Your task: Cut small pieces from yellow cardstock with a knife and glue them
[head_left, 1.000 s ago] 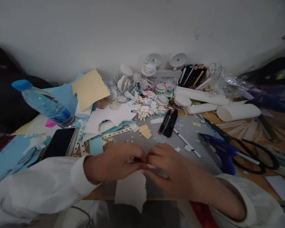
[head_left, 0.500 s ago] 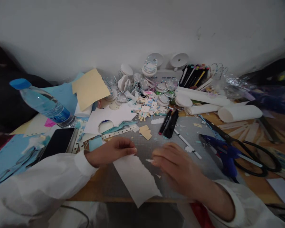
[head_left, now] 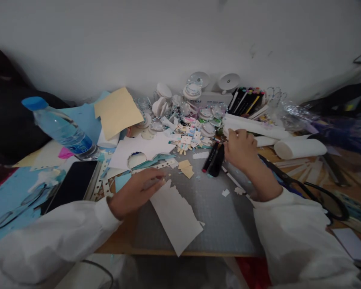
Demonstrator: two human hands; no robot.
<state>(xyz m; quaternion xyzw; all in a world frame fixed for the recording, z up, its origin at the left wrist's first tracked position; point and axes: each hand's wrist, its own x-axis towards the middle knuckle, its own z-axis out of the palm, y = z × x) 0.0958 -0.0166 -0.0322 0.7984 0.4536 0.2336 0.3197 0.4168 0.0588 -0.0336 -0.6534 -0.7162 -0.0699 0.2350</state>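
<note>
A torn strip of white paper (head_left: 177,220) lies slantwise on the grey cutting mat (head_left: 228,228), its lower corner over the front edge. My left hand (head_left: 138,190) rests at the strip's upper end, thumb and forefinger slightly apart. Beyond the markers, my right hand (head_left: 242,150) has its fingers curled down over a white round piece (head_left: 226,130), which they mostly cover. Two black markers (head_left: 213,158) lie just left of that hand. A small white scrap (head_left: 225,193) sits on the mat below it.
At left stand a water bottle (head_left: 69,130) and a phone (head_left: 74,184). Cut paper bits (head_left: 189,136) and white discs (head_left: 161,106) pile up toward the wall. Black scissors (head_left: 315,192) and a paper roll (head_left: 299,147) lie at right.
My right hand has moved away from the strip, up and forward to the white round piece. My left hand has loosened its pinch, and the strip lies flatter on the mat.
</note>
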